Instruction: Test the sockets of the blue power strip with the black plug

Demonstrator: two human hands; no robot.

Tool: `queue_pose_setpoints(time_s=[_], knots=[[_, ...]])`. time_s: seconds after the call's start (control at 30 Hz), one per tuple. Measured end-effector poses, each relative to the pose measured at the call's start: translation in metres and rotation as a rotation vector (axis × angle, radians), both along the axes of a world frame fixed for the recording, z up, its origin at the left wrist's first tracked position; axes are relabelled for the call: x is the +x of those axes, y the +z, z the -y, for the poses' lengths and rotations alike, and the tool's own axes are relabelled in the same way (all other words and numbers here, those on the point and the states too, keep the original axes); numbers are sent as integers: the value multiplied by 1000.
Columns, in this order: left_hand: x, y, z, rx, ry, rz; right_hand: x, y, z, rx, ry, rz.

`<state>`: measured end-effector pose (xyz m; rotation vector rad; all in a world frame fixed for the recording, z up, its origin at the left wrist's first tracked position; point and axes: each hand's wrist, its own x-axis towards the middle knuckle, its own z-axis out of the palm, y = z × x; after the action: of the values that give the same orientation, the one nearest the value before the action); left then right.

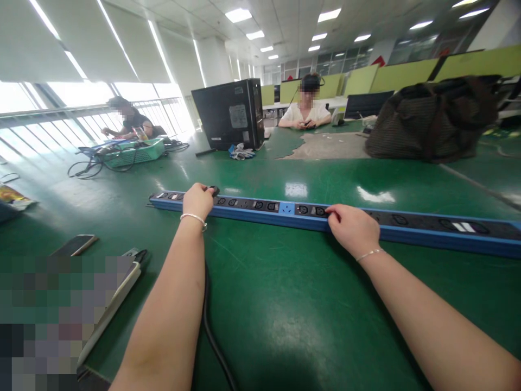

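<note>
A long blue power strip (264,218) with a black socket face lies across the green table. My left hand (197,201) is closed around a black plug (214,190), held at the left part of the strip over its sockets; the plug's front end is hidden by my fingers. A black cable (208,315) runs along beside my left forearm toward the near edge; where it joins the plug is hidden. My right hand (353,227) is closed on the strip right of its middle, thumb and fingertips at the edge beside a socket.
A phone (75,245) and a blurred pale-edged flat object (109,309) lie at the left. Farther back are a black computer case (228,117), gloves (241,152), a green basket (138,153) with cables, and a large dark bag (431,122). Two people sit beyond.
</note>
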<state>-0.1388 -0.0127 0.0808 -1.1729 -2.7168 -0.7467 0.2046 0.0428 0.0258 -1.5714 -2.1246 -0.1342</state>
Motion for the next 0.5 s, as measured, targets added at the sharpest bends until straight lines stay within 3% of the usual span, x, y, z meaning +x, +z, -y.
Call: queue_pose_setpoints(time_s=[0.4, 0.5], knots=[[-20, 0, 11, 83, 80, -33, 0, -1, -1, 8, -12, -5], [-32, -1, 11, 35, 88, -48, 0, -2, -1, 14, -16, -9]])
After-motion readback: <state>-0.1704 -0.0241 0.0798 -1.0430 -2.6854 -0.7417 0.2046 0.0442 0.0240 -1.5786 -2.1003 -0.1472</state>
